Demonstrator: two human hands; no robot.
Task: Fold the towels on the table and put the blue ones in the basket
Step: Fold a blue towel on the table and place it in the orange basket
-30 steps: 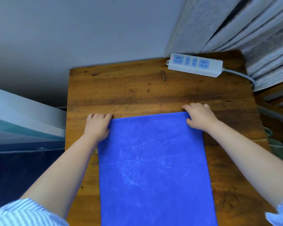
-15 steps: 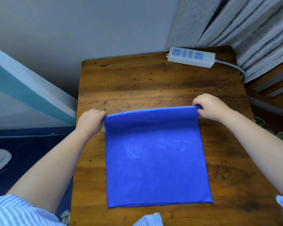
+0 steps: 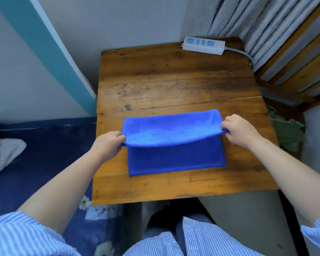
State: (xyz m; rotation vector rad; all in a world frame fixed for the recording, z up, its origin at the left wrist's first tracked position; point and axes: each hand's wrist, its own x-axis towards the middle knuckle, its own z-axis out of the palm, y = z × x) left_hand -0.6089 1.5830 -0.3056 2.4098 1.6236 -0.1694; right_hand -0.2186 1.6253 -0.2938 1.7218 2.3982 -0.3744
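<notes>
Blue towel (image 3: 175, 156) mid-fold, far edge lifted and carried toward the near edge by both hands.

Versus half a second ago the pinched edge has come up off the wood and back toward the person, so the towel now doubles over itself; its lower layer lies flat at center frame on the wooden table (image 3: 174, 82), the upper flap sagging between the hands. Both forearms reach in from the bottom corners, wrists raised. Left hand (image 3: 107, 145) at center-left, fingers curled, pinches the left corner of the lifted edge. Right hand (image 3: 240, 131) at center-right, fingers curled, pinches the right corner. White power strip (image 3: 203, 45) sits at the table's far edge, upper right, well apart from the towel.
</notes>
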